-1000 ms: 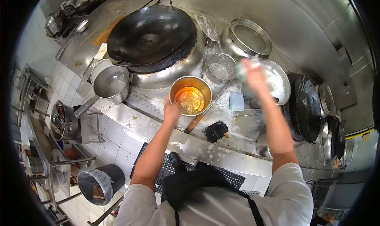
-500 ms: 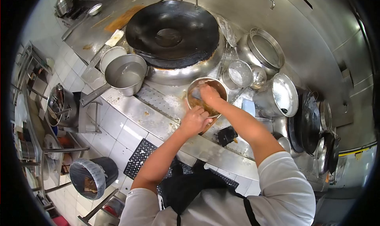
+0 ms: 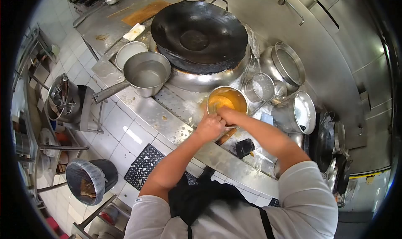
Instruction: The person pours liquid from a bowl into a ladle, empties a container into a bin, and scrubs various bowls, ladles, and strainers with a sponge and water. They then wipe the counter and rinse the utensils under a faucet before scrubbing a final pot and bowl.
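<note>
A round metal pot (image 3: 244, 101) with orange-yellow liquid inside stands on the steel counter, in front of the big black wok (image 3: 197, 38). At its near left rim is my left hand (image 3: 210, 127), its fingers curled round the edge. My right hand (image 3: 227, 115) is at the near rim, close against my left hand, with its fingers bent down over the pot's inside. Whatever the right fingers hold, if anything, is hidden. A wooden handle (image 3: 226, 136) lies just nearer than the pot, and a black object (image 3: 243, 147) is to its right.
A long-handled saucepan (image 3: 146, 73) holding liquid stands left, beside a white bowl (image 3: 130, 53). Metal strainers (image 3: 261, 87), a large steel pot (image 3: 303, 112) and pans fill the right side. A lined bin (image 3: 86, 182) stands on the floor at lower left.
My right hand has drawn back from the pot's middle to its near rim, beside my left hand, uncovering the orange-yellow liquid. The whole view has shifted, moving the counter items rightward.
</note>
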A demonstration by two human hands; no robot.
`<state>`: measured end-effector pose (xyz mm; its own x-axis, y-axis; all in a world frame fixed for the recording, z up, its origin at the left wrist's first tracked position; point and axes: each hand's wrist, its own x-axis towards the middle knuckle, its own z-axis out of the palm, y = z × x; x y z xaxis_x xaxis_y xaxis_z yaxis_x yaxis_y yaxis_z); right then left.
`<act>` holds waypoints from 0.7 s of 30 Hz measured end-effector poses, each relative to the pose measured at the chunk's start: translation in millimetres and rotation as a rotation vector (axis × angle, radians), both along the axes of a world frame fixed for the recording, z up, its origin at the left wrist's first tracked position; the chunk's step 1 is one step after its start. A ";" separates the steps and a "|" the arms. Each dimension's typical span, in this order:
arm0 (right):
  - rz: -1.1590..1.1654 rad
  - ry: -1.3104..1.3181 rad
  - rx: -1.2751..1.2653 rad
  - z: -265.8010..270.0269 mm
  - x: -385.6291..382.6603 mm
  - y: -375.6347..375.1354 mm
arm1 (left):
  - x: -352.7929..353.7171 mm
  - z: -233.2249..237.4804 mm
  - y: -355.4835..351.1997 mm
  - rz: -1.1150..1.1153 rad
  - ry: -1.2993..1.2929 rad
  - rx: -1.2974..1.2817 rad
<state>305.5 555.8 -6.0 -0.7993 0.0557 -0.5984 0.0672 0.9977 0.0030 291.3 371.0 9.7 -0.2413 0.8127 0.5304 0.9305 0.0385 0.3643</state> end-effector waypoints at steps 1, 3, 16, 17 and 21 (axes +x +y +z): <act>0.096 -0.129 -0.001 9.9 12.6 7.6 | 4.2 -2.0 -0.6 0.001 0.011 -0.023; -0.101 0.231 0.080 19.4 12.1 21.4 | 11.7 2.4 2.7 -0.019 -0.041 -0.019; 0.372 0.099 0.444 27.0 38.0 25.0 | 22.9 9.4 15.4 0.082 0.043 -0.172; 0.336 0.094 0.408 18.6 43.6 24.5 | 23.2 8.9 13.7 0.098 0.069 -0.169; 0.030 -0.432 -0.202 52.8 40.2 -0.7 | 27.4 6.5 21.6 0.081 -0.041 -0.278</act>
